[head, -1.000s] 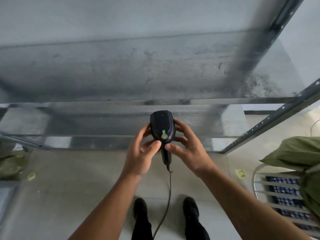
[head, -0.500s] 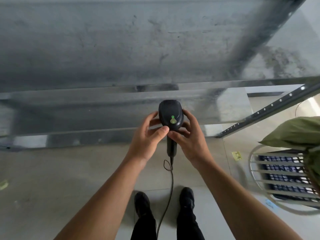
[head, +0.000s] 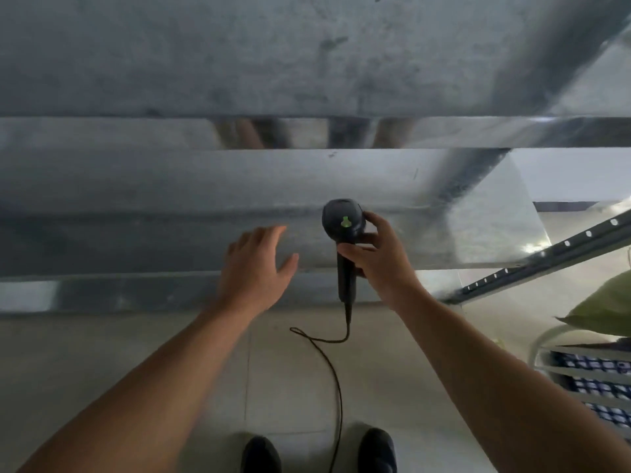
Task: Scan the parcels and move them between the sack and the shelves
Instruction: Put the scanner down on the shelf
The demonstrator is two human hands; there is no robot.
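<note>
**Scanner in hand, no parcel yet**

Head view. Gripped the scanner [head: 343, 223] at the neck with the right hand [head: 379, 257], thumb and fingers wrapped round it, above the lower of the shelves [head: 170, 199]. Spread the left hand [head: 254, 268] open just beside it, holding nothing. Found no parcel in view. Spotted the sack [head: 604, 308] at the right edge, well apart.

Judged best to shift the grip down to the handle, leave the cable [head: 333, 367] slack, and free the left hand for parcels.

Noted smooth black plastic, a rounded head with a green mark and a slim handle. Noted scuffed grey sheet metal with shiny front lips, and soft, creased olive cloth.
</note>
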